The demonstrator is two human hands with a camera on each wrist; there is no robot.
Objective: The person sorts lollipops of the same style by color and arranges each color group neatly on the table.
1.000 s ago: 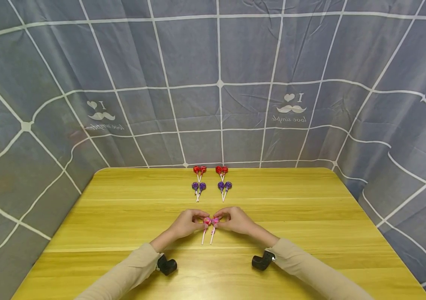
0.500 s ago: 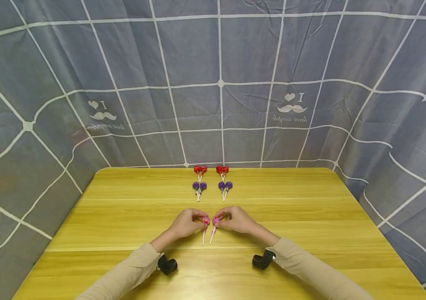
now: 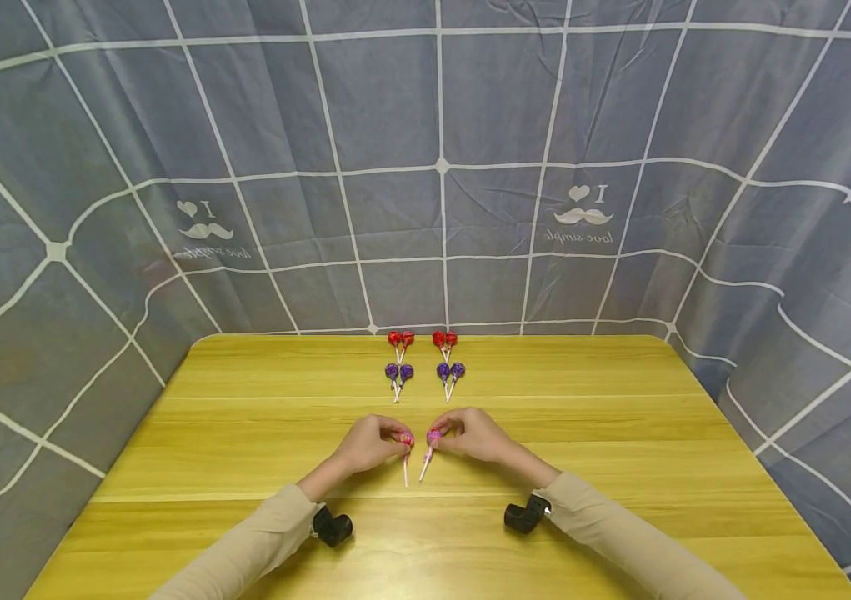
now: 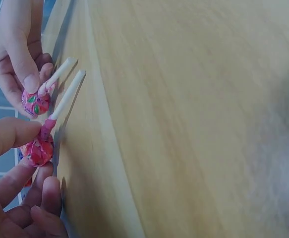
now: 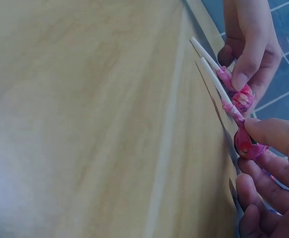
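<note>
My left hand [image 3: 367, 443] pinches a pink-wrapped lollipop [image 4: 37, 151] by its round head, between thumb and fingers. A second pink lollipop [image 5: 246, 144] is pinched the same way in my right hand [image 3: 476, 437]. The two heads are a small gap apart above the middle of the table, and both white sticks point back toward the body, their ends close together. Farther off lie two crossed pairs of purple lollipops, a left pair [image 3: 406, 372] and a right pair [image 3: 458, 370].
Behind the purple ones, along the far edge of the wooden table [image 3: 245, 467], lie a left pair of red lollipops [image 3: 407, 338] and a right pair [image 3: 438, 339]. A grey curtain [image 3: 380, 100] with white lines hangs around the table's back and sides.
The two pink lollipop heads, almost touching a second ago, have drawn apart sideways. Both hands have moved slightly outward and a little farther from the body, still pinching them.
</note>
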